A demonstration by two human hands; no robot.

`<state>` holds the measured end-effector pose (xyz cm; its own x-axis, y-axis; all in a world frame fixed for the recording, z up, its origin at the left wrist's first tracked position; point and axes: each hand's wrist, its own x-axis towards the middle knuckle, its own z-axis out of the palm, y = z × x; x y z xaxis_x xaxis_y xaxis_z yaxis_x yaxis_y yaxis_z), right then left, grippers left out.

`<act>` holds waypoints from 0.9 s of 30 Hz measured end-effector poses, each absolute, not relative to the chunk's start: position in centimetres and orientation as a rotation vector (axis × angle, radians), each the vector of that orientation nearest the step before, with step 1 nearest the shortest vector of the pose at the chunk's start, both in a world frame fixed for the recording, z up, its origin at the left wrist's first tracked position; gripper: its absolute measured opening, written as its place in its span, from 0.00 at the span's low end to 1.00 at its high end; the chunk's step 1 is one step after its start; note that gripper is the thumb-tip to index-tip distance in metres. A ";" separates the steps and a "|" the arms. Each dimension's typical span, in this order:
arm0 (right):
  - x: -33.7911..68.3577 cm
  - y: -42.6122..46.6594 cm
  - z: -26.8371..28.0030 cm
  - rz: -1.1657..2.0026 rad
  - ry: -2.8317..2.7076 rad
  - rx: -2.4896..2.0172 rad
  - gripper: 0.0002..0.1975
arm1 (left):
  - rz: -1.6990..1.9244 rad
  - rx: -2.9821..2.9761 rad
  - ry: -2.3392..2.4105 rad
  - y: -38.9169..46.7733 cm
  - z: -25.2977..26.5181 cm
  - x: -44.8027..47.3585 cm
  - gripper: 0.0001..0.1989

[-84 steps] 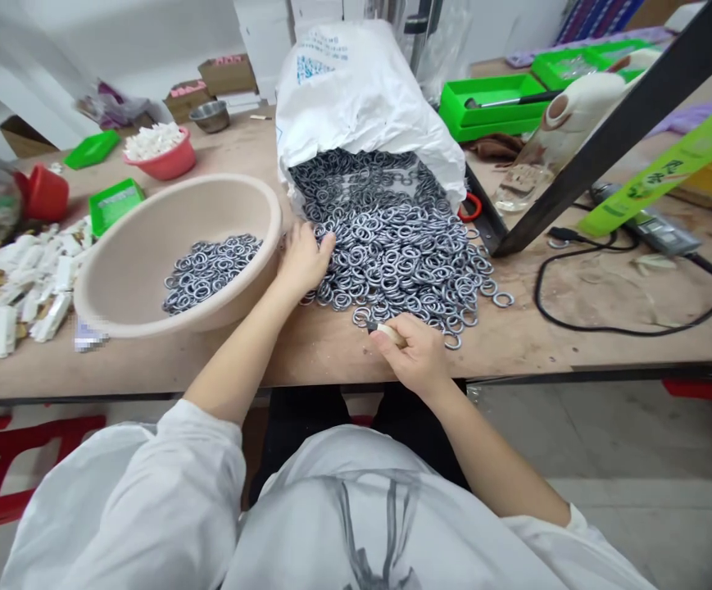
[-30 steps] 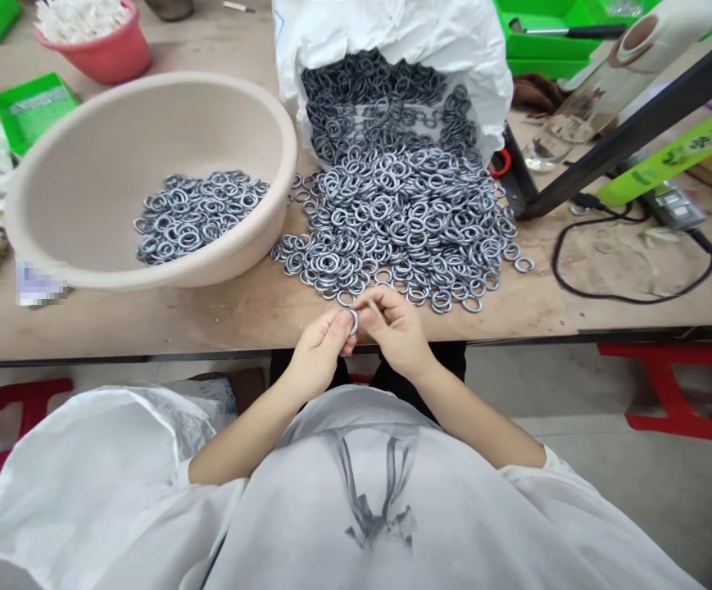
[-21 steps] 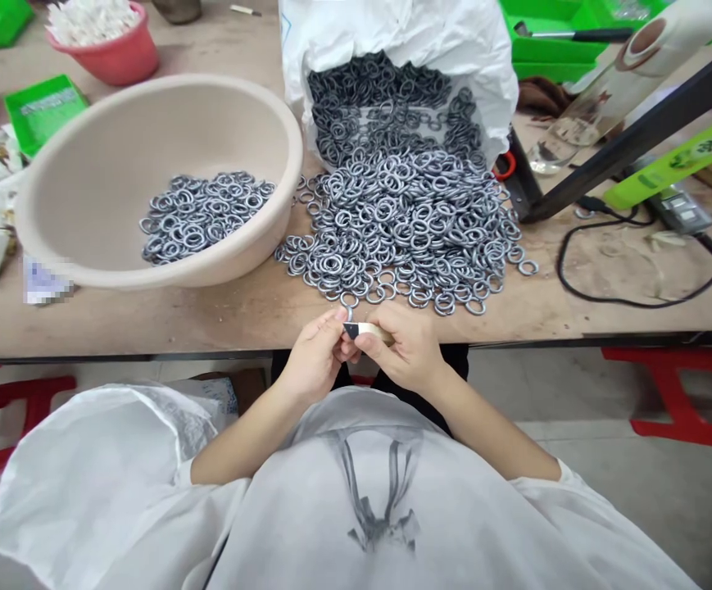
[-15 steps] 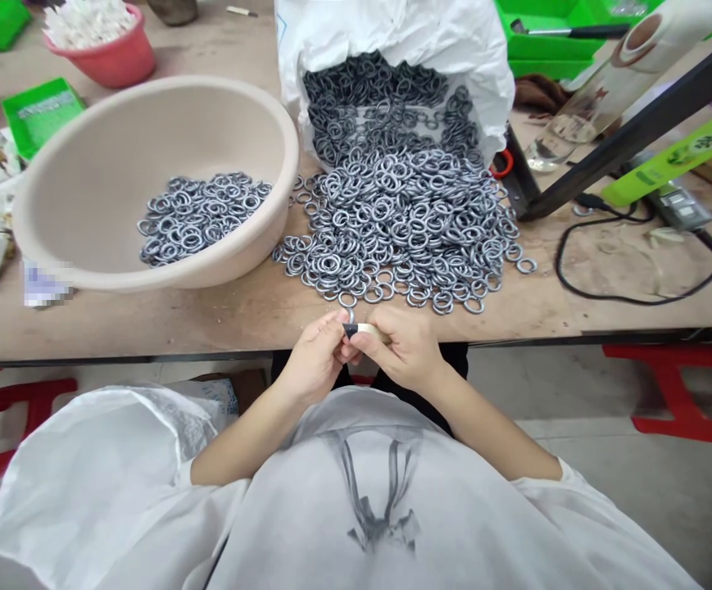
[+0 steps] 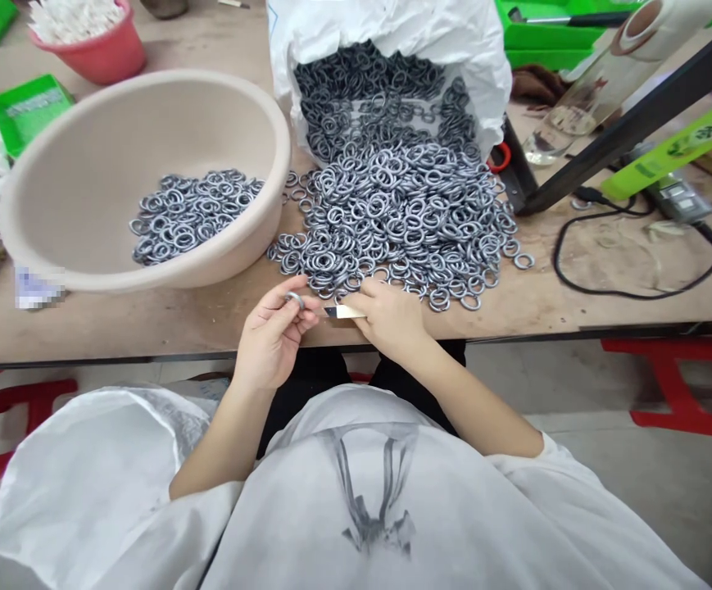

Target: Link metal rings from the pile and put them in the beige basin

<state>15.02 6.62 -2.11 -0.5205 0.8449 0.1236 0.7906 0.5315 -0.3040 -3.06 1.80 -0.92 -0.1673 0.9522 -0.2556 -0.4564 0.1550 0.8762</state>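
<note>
My left hand pinches a single grey ring between thumb and fingers, just over the table's front edge. My right hand is closed around a small knife with a pale handle and a dark collar; its thin blade points left, towards my left fingers. Whether the blade touches the ring I cannot tell. Straight ahead lies a heap of grey rings, spilling from the mouth of a white sack. More rings rest in a wide beige basin on the left.
A black metal bar slants up at the right, near a clear bottle and a looped black cable. Beyond the basin stand a pink bowl of white pieces and a green tray. Red stools flank the table below.
My left hand has drawn away to the left with the ring, its fingers more spread. My right hand has shifted slightly up towards the heap, still gripping the knife.
</note>
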 end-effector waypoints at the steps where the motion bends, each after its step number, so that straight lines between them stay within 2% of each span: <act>1: 14.9 6.7 -2.0 0.316 -2.530 -1.383 0.10 | 1.403 0.579 1.121 1.9 -0.9 -3.2 0.12; 5: 15.5 7.1 -1.7 0.517 -2.397 -1.397 0.09 | 1.411 0.476 1.097 1.9 -1.0 -3.4 0.08; 8: 16.4 6.9 -1.5 0.990 -2.010 -1.208 0.05 | 1.347 0.488 1.061 1.7 -1.1 -2.2 0.07; 11: 16.4 6.2 -1.2 1.455 -1.538 -0.986 0.13 | 1.296 0.585 1.046 1.5 -1.4 0.0 0.11; 14: 15.6 5.0 -1.1 1.711 -1.271 -0.871 0.20 | 1.290 0.675 1.037 1.5 -1.7 2.0 0.18; 16: 15.2 4.3 -1.2 1.717 -1.207 -0.876 0.20 | 1.282 0.676 1.040 1.5 -1.8 2.6 0.21; 23: 15.8 4.4 -1.1 1.277 -1.612 -0.898 0.13 | 1.193 0.661 1.006 1.0 -1.3 2.5 0.23; 27: 16.1 4.8 -1.2 1.133 -1.624 -0.940 0.12 | 1.135 0.628 0.952 1.0 -1.0 2.5 0.23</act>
